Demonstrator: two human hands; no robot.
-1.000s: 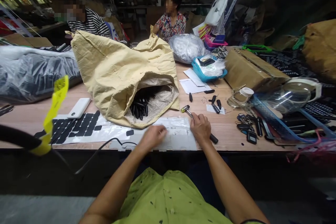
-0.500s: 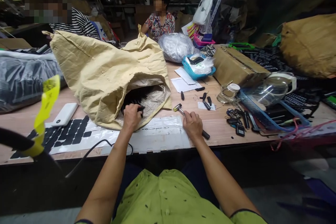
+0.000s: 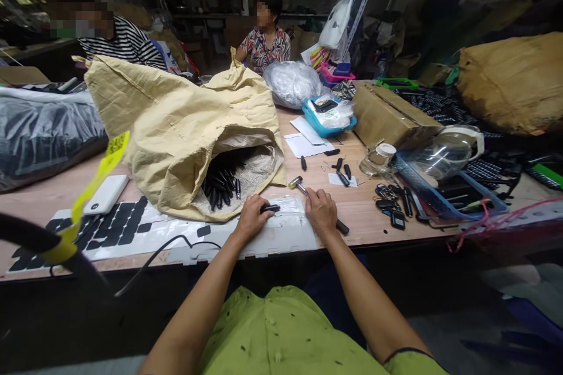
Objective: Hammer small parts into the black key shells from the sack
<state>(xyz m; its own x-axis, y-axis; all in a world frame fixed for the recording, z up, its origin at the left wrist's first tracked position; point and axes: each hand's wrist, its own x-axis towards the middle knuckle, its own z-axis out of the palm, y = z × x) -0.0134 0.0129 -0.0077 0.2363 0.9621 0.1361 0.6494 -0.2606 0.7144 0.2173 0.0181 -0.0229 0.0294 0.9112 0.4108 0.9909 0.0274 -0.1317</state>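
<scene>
My left hand (image 3: 251,220) is closed on a slim black handle-like piece (image 3: 271,208), just above a clear-covered grey sheet (image 3: 281,234) at the table's front edge. The fingers of my right hand (image 3: 321,211) wrap round a small hammer (image 3: 298,182); its metal head with a yellowish face points away from me, and its dark grip end sticks out below the palm. Left of my hands lies a large cream cloth sack (image 3: 176,123), its mouth facing me. Inside the mouth, many similar black pieces (image 3: 222,184) lie heaped.
Loose black pieces (image 3: 341,174) lie beyond the hammer. On the right are keys (image 3: 397,218), a glass jar (image 3: 377,159), a blue basket (image 3: 440,196) and a cardboard box (image 3: 391,114). A white power bank (image 3: 107,193) sits left. Two people (image 3: 266,44) are across the table.
My left hand has come out of the sack's mouth, moving right and toward me with a black piece in it. My right hand still holds the hammer in nearly the same spot.
</scene>
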